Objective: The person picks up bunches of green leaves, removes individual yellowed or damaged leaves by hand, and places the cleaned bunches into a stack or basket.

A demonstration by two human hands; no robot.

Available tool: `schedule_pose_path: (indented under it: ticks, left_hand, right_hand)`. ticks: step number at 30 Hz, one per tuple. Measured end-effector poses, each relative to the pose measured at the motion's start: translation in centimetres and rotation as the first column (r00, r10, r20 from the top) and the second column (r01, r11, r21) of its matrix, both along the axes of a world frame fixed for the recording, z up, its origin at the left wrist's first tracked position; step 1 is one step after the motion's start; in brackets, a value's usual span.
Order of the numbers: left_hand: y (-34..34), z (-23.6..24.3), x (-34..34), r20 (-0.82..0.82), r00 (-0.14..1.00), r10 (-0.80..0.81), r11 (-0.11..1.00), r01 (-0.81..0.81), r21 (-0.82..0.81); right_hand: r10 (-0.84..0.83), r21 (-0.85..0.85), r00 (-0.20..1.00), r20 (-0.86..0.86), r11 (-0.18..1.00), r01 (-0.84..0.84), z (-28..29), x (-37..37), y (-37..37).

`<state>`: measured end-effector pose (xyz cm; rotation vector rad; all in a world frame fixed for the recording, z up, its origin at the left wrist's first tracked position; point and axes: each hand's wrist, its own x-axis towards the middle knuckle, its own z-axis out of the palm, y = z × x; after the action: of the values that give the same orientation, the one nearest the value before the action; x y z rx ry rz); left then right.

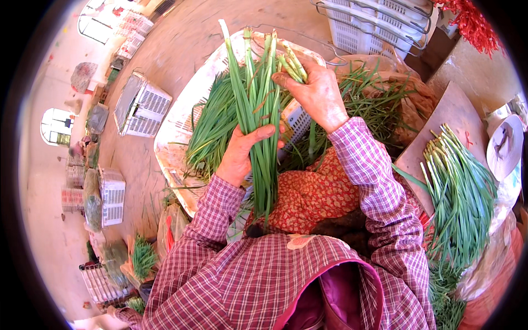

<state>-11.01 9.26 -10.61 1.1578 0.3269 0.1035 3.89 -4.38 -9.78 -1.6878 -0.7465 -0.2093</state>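
In front of my chest, my left hand (242, 154) is wrapped round a bunch of garlic chives (266, 179), its pale stem ends up and its long green leaves hanging toward my lap. Beside the stem ends, my right hand (320, 93) pinches a few thick pale stalks (294, 61) between thumb and fingers. Behind the bunch stands a white basket (171, 113) with a dirt-stained rim. More loose chives (212, 110) lie inside it. To the right of the basket, cut leaves (368, 93) fill a brownish plastic bag (413, 113).
At my right, a large pile of chives (459, 203) rests on a board (410, 159), near a pale hat (505, 147). Stacked white crates (363, 27) stand at the back, red ties (474, 22) hang at the upper right, and another crate (146, 104) sits on the floor leftward.
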Motion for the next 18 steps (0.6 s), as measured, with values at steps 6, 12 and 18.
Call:
schedule_pose_path:
  ticks: [6, 12, 18]
  left_hand:
    - [2.1, -0.4, -0.6, 0.0, 1.0, -0.022, 0.996, 0.022, -0.09]
    - [2.2, 0.3, -0.2, -0.022, 0.997, -0.072, 0.996, 0.07, -0.062]
    - [1.4, 0.4, 0.5, 0.032, 0.997, -0.069, 0.993, 0.072, -0.091]
  right_hand:
    - [0.099, 0.345, 0.914, -0.394, 0.937, 0.048, 1.0, 2.8, -3.5]
    - [0.044, -0.005, 0.999, -0.018, 0.999, -0.044, 2.6, 1.7, -3.9]
    - [0.096, -0.377, 0.934, 0.343, 0.925, 0.043, 1.6, -1.8, -0.5]
